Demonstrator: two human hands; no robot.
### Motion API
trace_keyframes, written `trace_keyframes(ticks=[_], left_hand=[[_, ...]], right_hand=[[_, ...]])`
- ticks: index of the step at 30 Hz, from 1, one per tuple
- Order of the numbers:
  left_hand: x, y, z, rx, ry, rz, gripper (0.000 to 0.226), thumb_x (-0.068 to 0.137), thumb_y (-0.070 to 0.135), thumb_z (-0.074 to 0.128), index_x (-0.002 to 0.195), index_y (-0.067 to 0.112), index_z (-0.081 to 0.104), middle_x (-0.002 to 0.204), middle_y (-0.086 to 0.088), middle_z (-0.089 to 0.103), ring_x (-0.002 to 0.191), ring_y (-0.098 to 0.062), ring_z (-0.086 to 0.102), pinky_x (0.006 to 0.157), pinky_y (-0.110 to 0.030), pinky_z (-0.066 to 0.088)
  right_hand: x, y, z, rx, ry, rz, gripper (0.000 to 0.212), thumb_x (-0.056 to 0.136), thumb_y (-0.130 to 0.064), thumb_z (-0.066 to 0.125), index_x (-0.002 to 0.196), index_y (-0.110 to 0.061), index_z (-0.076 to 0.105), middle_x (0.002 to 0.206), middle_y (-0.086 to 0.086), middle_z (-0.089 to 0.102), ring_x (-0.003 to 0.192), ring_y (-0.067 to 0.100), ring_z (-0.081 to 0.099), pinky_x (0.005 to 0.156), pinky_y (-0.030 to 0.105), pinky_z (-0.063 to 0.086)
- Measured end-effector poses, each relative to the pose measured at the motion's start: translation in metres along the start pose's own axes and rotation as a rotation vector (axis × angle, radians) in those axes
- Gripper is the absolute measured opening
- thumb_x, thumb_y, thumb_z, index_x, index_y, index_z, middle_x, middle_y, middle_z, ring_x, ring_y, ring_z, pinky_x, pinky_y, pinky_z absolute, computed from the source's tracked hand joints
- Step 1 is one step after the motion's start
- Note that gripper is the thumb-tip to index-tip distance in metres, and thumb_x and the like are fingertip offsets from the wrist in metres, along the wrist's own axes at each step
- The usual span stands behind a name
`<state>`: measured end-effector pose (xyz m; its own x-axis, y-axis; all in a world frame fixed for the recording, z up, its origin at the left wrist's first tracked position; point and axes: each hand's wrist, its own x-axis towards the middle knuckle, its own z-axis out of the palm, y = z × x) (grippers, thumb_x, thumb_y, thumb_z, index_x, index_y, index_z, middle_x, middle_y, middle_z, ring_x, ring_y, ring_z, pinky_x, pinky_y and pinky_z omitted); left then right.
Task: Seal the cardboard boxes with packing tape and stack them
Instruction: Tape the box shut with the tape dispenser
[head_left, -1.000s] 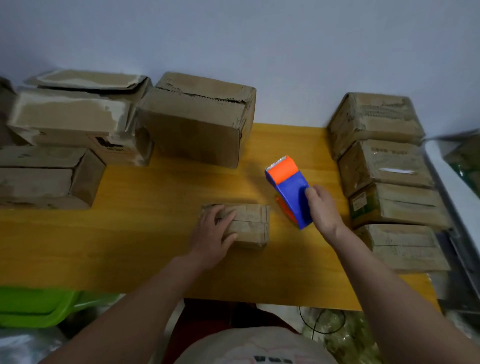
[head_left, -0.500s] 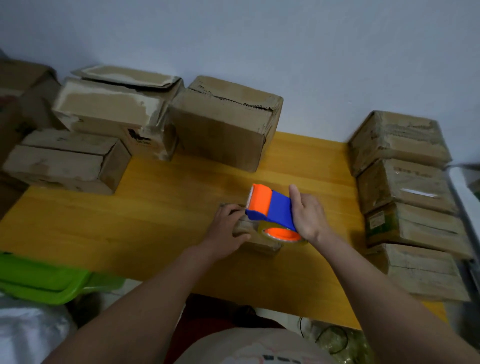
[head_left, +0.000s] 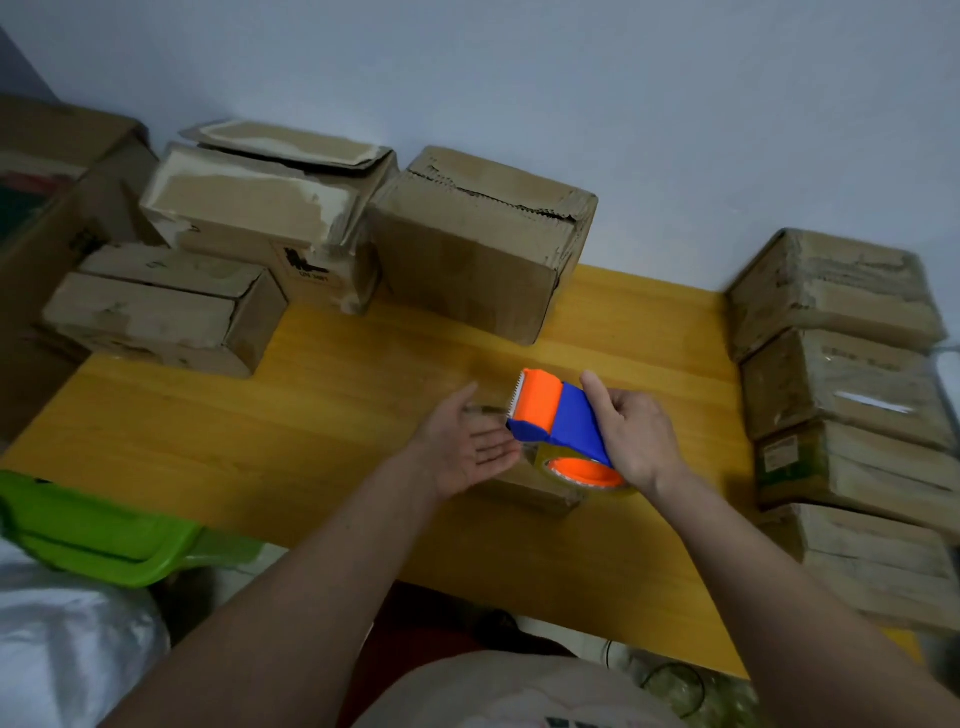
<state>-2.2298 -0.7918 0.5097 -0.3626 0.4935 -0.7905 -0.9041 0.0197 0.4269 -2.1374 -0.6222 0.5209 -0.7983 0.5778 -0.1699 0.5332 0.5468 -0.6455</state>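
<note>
Head view: right hand grips the tape gun over a small box; left hand, at 9 o'clock, lies open, empty. Taping starts; next, pull tape free.

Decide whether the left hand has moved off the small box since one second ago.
Yes. The left hand has lifted off the small cardboard box and turned palm-up beside the tape dispenser, instead of pressing the box's top.

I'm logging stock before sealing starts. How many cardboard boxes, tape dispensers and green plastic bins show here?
Cardboard boxes: 9, namely 4 stacked right, 4 at the left and back, 1 small box under the hands
Tape dispensers: 1, blue and orange, gripped by the right hand
Green plastic bins: 1
Total: 11
</note>
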Motion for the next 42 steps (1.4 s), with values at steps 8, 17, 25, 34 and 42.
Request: trace_keyframes(ticks=[8, 17, 25, 34, 42], left_hand=[[0.01, 0.005, 0.001, 0.11, 0.042, 0.204, 0.01, 0.091, 0.017, 0.064, 0.097, 0.011, 0.06, 0.095, -0.008, 0.068, 0.086, -0.015, 0.064, 0.067, -0.027, 0.054], [0.021, -0.005, -0.009, 0.272, 0.327, 0.434, 0.012, 0.091, 0.013, 0.065, 0.079, 0.011, 0.064, 0.069, -0.002, 0.064, 0.06, -0.011, 0.058, 0.054, -0.022, 0.048], [0.019, -0.005, -0.024, 0.278, 0.448, 0.554, 0.013, 0.092, 0.01, 0.064, 0.079, 0.007, 0.065, 0.061, -0.002, 0.056, 0.05, -0.008, 0.05, 0.05, -0.019, 0.047], [0.028, -0.01, -0.033, 0.565, 0.619, 0.729, 0.014, 0.093, 0.02, 0.064, 0.081, 0.012, 0.067, 0.07, -0.001, 0.062, 0.066, -0.016, 0.058, 0.061, -0.026, 0.046], [0.024, -0.006, -0.028, 0.531, 0.606, 0.817, 0.013, 0.095, 0.02, 0.059, 0.085, 0.013, 0.065, 0.08, -0.001, 0.068, 0.074, -0.01, 0.062, 0.064, -0.015, 0.048]], right_hand=[[0.006, -0.002, -0.009, 0.044, -0.184, 0.029, 0.06, 0.075, -0.067, 0.059, 0.069, -0.008, 0.061, 0.063, 0.008, 0.063, 0.058, 0.021, 0.06, 0.057, 0.03, 0.041], [0.015, -0.001, -0.022, 0.232, -0.641, 0.1, 0.05, 0.061, -0.052, 0.071, 0.09, -0.01, 0.073, 0.082, 0.007, 0.075, 0.07, 0.017, 0.07, 0.061, 0.023, 0.056], [0.022, -0.012, -0.028, 0.093, -0.66, 0.11, 0.057, 0.062, -0.059, 0.072, 0.093, -0.011, 0.072, 0.079, 0.004, 0.075, 0.074, 0.018, 0.072, 0.073, 0.032, 0.057], [0.027, -0.027, -0.02, -0.045, -0.668, 0.169, 0.056, 0.072, -0.061, 0.068, 0.099, -0.012, 0.065, 0.086, 0.007, 0.074, 0.079, 0.021, 0.071, 0.076, 0.033, 0.056], [0.033, -0.034, -0.026, 0.002, -0.681, 0.224, 0.054, 0.07, -0.06, 0.067, 0.095, -0.012, 0.065, 0.082, 0.004, 0.075, 0.072, 0.017, 0.071, 0.065, 0.028, 0.056]])
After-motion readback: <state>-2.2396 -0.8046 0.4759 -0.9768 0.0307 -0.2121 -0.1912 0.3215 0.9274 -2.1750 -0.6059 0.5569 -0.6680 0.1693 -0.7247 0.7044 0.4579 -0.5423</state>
